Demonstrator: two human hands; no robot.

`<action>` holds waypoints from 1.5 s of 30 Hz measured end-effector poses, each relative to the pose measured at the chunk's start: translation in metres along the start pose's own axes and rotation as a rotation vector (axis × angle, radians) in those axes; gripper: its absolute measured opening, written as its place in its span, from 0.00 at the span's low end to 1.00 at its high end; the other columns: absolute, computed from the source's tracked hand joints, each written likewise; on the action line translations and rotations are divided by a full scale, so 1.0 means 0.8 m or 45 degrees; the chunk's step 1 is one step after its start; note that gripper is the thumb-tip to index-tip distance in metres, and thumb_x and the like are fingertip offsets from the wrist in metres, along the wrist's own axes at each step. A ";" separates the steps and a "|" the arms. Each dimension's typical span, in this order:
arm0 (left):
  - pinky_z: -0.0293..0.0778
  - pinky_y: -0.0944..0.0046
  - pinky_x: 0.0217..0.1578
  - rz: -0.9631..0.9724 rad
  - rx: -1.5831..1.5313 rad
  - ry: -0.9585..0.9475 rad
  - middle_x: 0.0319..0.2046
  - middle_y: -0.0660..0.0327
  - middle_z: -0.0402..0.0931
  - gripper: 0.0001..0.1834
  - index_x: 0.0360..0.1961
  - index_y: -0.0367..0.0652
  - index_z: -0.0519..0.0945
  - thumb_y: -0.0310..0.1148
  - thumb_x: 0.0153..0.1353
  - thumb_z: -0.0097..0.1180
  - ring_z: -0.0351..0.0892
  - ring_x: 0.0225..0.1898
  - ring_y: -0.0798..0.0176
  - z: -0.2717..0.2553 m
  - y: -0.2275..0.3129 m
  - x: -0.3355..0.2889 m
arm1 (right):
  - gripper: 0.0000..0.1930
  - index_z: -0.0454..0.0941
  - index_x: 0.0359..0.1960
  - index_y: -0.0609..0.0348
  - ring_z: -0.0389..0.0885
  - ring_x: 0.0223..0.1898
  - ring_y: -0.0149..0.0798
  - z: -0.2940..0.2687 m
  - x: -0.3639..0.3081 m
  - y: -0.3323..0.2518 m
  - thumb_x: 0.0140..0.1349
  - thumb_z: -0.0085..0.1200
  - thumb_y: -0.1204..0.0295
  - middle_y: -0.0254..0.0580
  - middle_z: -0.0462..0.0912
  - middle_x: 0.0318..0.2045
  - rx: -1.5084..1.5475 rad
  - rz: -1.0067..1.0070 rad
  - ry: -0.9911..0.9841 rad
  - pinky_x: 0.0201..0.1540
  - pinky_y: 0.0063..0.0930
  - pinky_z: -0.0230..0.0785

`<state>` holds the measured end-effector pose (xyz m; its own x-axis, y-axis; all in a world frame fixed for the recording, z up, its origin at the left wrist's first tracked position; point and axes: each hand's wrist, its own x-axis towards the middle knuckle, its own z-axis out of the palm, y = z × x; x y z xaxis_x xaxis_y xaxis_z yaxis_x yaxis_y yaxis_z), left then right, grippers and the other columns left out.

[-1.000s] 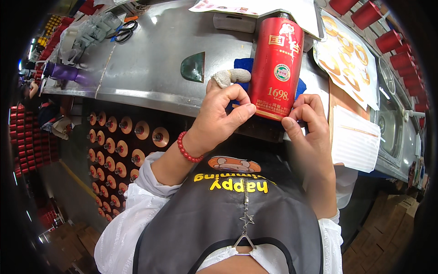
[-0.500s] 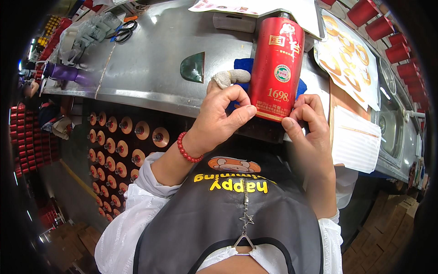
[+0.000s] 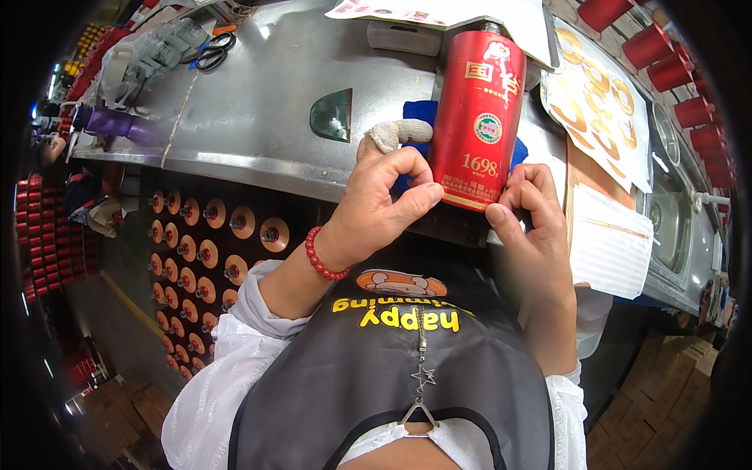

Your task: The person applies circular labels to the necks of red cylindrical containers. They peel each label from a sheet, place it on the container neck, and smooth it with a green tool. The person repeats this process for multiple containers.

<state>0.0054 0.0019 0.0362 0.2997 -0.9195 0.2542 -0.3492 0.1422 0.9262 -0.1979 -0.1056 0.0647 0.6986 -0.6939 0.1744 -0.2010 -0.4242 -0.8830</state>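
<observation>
A red bottle (image 3: 479,110) with gold and white print lies on its side over a blue cloth (image 3: 421,111), its neck pointing away from me. At the lower left edge of its base, my left hand (image 3: 376,196) is closed, thumb and forefinger against the bottle. Knitted finger covers (image 3: 403,133) sit on that hand's far fingers. My right hand (image 3: 536,211) is closed at the lower right edge, its thumb and bent fingers gripping the bottle's rim. The fingers partly hide the base.
Sheets with gold ring-shaped labels (image 3: 595,98) and a stack of white paper (image 3: 611,243) lie to the right. Scissors (image 3: 214,52) and a purple bottle (image 3: 113,124) are on the metal bench at left. Below stand several bottles with gold collars (image 3: 243,222).
The red bottle has turned slightly about its length and shifted a little to the right. Both hands stay almost in place. Red containers at the far right have shifted.
</observation>
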 end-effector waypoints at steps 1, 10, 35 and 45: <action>0.59 0.55 0.56 0.010 0.005 0.007 0.28 0.65 0.76 0.10 0.26 0.46 0.78 0.36 0.58 0.66 0.66 0.46 0.58 0.000 -0.001 0.000 | 0.10 0.73 0.29 0.65 0.70 0.42 0.37 0.000 0.000 0.000 0.60 0.64 0.75 0.43 0.68 0.39 -0.007 -0.009 -0.001 0.44 0.28 0.68; 0.55 0.59 0.63 -0.081 0.097 -0.174 0.58 0.49 0.70 0.09 0.30 0.42 0.78 0.35 0.62 0.62 0.63 0.61 0.58 -0.011 0.006 -0.001 | 0.11 0.73 0.28 0.65 0.70 0.42 0.38 0.000 -0.001 0.004 0.60 0.64 0.75 0.43 0.68 0.39 0.008 -0.003 -0.008 0.44 0.28 0.67; 0.57 0.55 0.61 -0.227 -0.292 -0.154 0.44 0.57 0.74 0.11 0.30 0.46 0.80 0.40 0.60 0.66 0.65 0.53 0.54 -0.008 -0.013 0.000 | 0.12 0.73 0.28 0.62 0.67 0.45 0.38 -0.004 0.001 -0.003 0.61 0.63 0.71 0.42 0.66 0.40 -0.004 0.084 -0.061 0.48 0.28 0.64; 0.55 0.55 0.62 -0.180 -0.223 -0.143 0.48 0.57 0.74 0.10 0.32 0.46 0.80 0.39 0.61 0.66 0.64 0.56 0.55 -0.008 -0.019 -0.001 | 0.14 0.72 0.28 0.62 0.66 0.48 0.38 -0.006 0.002 -0.004 0.62 0.63 0.67 0.42 0.66 0.41 -0.032 0.131 -0.081 0.52 0.28 0.61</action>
<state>0.0159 0.0028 0.0236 0.2307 -0.9683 0.0952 -0.1488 0.0616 0.9870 -0.1994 -0.1077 0.0701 0.7155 -0.6965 0.0545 -0.2903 -0.3674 -0.8836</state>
